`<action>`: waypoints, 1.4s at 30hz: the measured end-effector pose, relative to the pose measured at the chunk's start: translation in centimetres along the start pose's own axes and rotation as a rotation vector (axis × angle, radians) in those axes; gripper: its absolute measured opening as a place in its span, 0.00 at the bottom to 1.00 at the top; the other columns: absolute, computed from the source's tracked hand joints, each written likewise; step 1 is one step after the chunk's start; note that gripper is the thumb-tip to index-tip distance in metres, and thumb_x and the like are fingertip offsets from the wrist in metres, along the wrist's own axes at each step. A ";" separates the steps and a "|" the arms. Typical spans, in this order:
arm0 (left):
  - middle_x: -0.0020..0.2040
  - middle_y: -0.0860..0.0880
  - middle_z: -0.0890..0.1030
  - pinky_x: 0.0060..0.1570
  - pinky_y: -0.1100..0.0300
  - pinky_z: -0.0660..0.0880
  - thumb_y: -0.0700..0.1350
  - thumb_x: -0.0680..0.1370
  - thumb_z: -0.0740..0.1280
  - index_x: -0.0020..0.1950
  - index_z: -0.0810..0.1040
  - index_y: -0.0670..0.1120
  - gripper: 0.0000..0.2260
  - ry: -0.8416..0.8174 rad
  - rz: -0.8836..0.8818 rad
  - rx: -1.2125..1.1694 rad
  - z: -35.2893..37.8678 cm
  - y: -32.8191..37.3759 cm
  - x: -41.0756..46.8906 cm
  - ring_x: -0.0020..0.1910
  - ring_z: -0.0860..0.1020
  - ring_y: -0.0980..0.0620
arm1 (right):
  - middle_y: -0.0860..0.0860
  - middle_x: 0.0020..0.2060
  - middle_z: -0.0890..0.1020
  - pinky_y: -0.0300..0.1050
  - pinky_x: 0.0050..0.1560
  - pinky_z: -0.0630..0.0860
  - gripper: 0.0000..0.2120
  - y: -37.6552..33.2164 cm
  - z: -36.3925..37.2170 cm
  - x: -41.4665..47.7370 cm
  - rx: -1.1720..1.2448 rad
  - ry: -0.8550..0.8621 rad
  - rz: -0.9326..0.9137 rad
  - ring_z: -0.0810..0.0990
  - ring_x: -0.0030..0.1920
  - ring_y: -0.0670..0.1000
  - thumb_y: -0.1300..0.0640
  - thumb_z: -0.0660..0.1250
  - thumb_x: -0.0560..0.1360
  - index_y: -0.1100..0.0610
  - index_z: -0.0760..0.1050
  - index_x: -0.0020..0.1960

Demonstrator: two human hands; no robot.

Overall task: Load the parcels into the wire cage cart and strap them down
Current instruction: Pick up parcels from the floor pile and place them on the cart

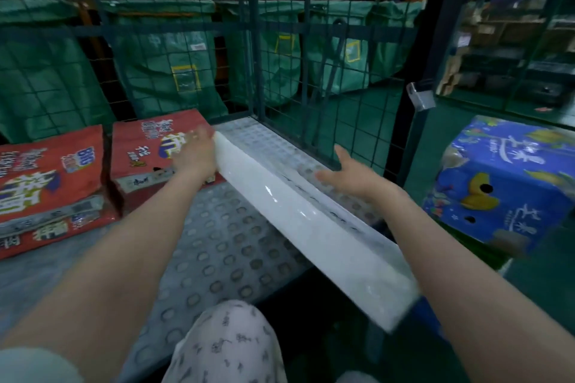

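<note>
At the far left, two red printed parcels [46, 183] [146, 152] lie side by side on the studded grey floor [224, 242] of the wire cage cart, the right one a little farther off. Behind them, through the cart's mesh wall [280, 56], hang green sacks [168, 50].

The left hand [196, 152] reaches over the second red parcel and lies against the far left end of a long white parcel [298, 221]. Its fingers are blurred, so I cannot tell whether the grip is closed on the parcel or only pressed to it.

The white parcel, wrapped in glossy film, runs slantwise from the middle of the cart, at the far end, to the near right. Its near end juts past the edge of the cart floor.

At near centre, a knee in pale patterned cloth [230, 342] rises below the arms.

The right hand [351, 174] is just right of the parcel near the mesh wall, its grip apart: fingers straight and spread, thumb raised, fingertips at the parcel's right edge.

Farther right, outside the cart, a blue printed box [504, 183] sits tilted on the green ground [544, 274].
</note>
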State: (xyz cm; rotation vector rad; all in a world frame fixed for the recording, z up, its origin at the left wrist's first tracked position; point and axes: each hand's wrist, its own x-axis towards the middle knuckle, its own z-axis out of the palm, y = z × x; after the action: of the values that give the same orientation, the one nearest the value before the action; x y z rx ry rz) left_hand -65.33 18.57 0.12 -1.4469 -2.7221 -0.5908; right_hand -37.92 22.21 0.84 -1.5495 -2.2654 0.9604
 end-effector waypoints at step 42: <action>0.54 0.44 0.75 0.35 0.60 0.69 0.44 0.79 0.60 0.56 0.70 0.41 0.09 -0.803 -0.061 -0.127 13.9 6.4 -12.1 0.34 0.73 0.50 | 0.54 0.59 0.77 0.56 0.62 0.73 0.28 13.6 19.1 -7.6 1.578 0.527 0.776 0.76 0.55 0.55 0.52 0.70 0.72 0.54 0.66 0.69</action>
State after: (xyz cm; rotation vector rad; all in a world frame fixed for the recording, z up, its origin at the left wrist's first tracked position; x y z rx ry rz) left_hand -50.92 16.67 -12.87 -1.9795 -3.3578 -0.1959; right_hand -34.71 11.09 -20.96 -1.3947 -0.1011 1.5634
